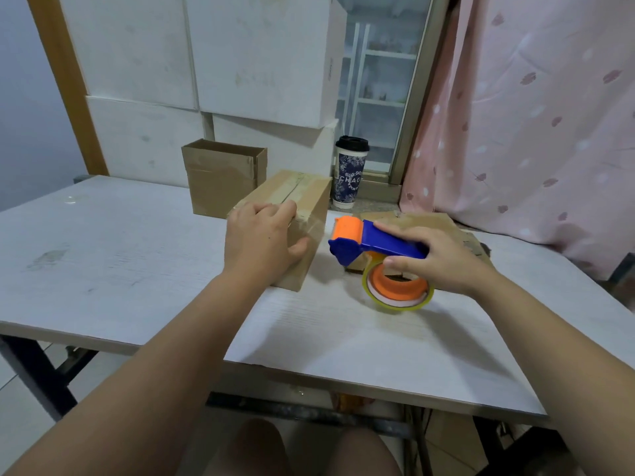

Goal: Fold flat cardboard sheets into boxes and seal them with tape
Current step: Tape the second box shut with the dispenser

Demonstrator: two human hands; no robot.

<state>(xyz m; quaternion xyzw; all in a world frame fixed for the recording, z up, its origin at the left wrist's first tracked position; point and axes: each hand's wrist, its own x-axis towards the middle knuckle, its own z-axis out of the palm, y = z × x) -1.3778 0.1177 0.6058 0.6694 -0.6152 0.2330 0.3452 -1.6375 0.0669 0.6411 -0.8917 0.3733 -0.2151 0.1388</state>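
White table (pixel 103 252) by pink curtain (pixel 515 132) and window (pixel 378 80); open box (pixel 220 180) at back, inside unseen, lidded cup (pixel 348 176) near. Mid-table, left hand (pixel 257 242) curled over taped box (pixel 305 201); right hand (pixel 443 259) gripping dispenser (pixel 364 238) just beside it.

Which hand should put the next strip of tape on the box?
The right hand: it grips the tape dispenser just beside the cardboard box. The left hand holds the box and has no tape.
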